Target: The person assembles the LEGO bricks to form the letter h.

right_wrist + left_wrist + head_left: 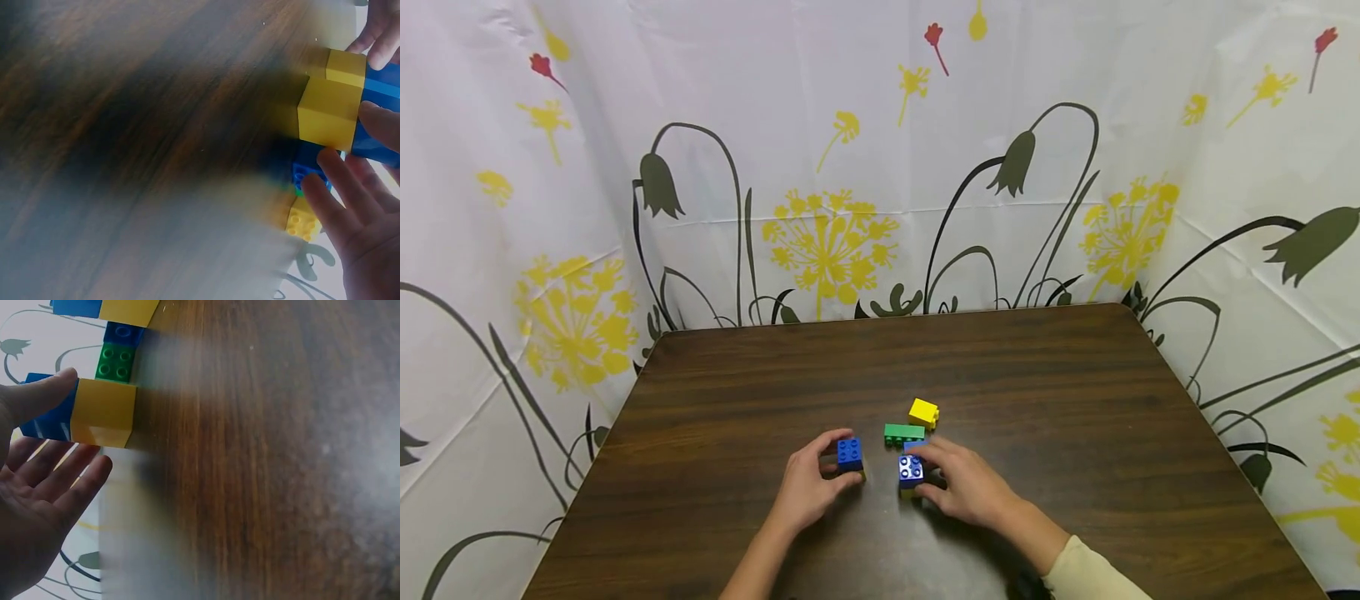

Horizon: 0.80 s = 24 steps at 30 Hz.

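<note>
Two hands are working apart over a dark wood-grain table (pixel 737 400), each gripping its own pair of toy bricks. The left hand (pixel 811 482), reaching in from seven o'clock, is holding the left stack (pixel 850 454), a blue studded brick sitting on a yellow one; its thumb is pressing the near side while its fingers are lying along the far side. The right hand (pixel 970 483), coming from five o'clock with a pale sleeve (pixel 1093 575) covering the forearm, is gripping the right stack (pixel 911 469), also blue over yellow, between thumb and fingers. Both stacks are standing upright near mid-table, well within reach of each other but not touching; the right one is sitting just past three o'clock of the left. Whether either is bearing its weight on the wood, I cannot tell. Just beyond the right stack, toward twelve o'clock, a loose blue brick (pixel 914 445) is showing partly behind the right fingers. A green brick (pixel 904 432) is lying beside it with studs facing the person, and a yellow brick (pixel 921 412) is resting on its side between one and two o'clock of the green. Behind everything, at twelve o'clock, a flower-printed cloth (pixel 737 50) is hanging.
</note>
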Available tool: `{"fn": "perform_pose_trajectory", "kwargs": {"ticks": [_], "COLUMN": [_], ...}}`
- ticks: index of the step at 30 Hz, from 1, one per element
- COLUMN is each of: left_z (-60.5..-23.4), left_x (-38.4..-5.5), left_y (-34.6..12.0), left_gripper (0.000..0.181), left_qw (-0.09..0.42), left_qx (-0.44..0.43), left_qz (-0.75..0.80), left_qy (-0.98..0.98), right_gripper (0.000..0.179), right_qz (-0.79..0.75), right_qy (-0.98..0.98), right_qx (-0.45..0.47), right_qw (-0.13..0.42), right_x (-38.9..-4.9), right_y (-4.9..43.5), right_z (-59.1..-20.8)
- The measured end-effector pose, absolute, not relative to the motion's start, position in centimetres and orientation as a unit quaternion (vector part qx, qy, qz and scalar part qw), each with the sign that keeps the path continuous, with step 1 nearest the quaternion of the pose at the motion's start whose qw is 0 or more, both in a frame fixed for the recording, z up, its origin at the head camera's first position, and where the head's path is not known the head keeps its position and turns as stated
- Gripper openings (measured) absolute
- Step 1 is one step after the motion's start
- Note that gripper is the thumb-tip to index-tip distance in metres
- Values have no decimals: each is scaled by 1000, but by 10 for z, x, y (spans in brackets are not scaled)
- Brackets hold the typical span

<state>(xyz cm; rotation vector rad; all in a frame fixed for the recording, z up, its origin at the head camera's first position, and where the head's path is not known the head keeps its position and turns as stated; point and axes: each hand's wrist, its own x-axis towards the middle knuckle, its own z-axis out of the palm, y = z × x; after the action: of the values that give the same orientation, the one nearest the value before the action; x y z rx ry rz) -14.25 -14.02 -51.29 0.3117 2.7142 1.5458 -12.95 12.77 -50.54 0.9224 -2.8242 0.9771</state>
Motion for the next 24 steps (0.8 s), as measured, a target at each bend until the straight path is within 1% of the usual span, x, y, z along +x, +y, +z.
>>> {"fn": "perform_pose_trajectory", "kwargs": {"ticks": [5,10,13,20,24], "left_z": [-515,-515,-514,-513,-514], "left_x": [-147,-147,-147,-145,-145], "left_y": [-139,-140,-142,-152,-159], "left_gripper": [52,46,45,43,43], "left_qw": [6,9,13,28,35], "left_qx": [90,95,103,108,111], "left_qz": [497,497,496,501,501], "left_qy": [863,862,862,858,857], "right_gripper": [47,44,44,44,45], "right_qz": [321,317,313,315,325], "right_qy": [-901,-910,-913,-908,-904], "right_qx": [291,266,261,275,278], "right_qw": [10,-8,-9,15,12], "right_x": [-133,-136,-138,-141,-143], "right_y": [123,117,112,99,91], "right_z": [-505,-504,-505,-508,-508]}}
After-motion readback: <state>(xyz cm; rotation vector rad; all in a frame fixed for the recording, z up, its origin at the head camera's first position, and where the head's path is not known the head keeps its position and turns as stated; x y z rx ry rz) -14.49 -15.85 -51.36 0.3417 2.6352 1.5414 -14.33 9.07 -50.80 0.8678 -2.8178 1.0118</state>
